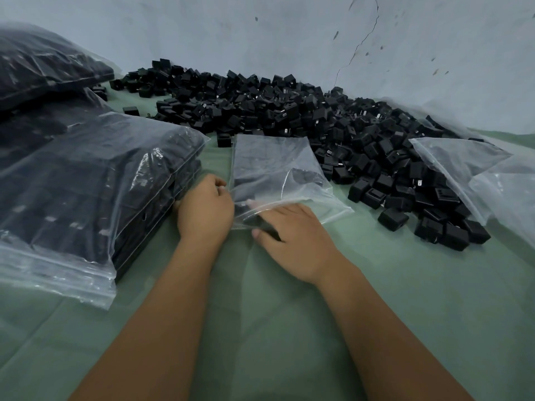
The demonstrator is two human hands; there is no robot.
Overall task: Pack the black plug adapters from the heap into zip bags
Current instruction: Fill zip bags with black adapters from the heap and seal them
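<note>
Hands work the near mouth of the zip bag (278, 172) at centre, left hand (204, 206) pinching its corner, right hand (292, 235) pushing an adapter in; heap (289, 117) at twelve o'clock; slippery film could slip, spilling adapters.

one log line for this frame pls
step: bagging | left hand: pinches zip bag mouth | right hand: pushing adapter in | heap: large | filled bags: left
</note>
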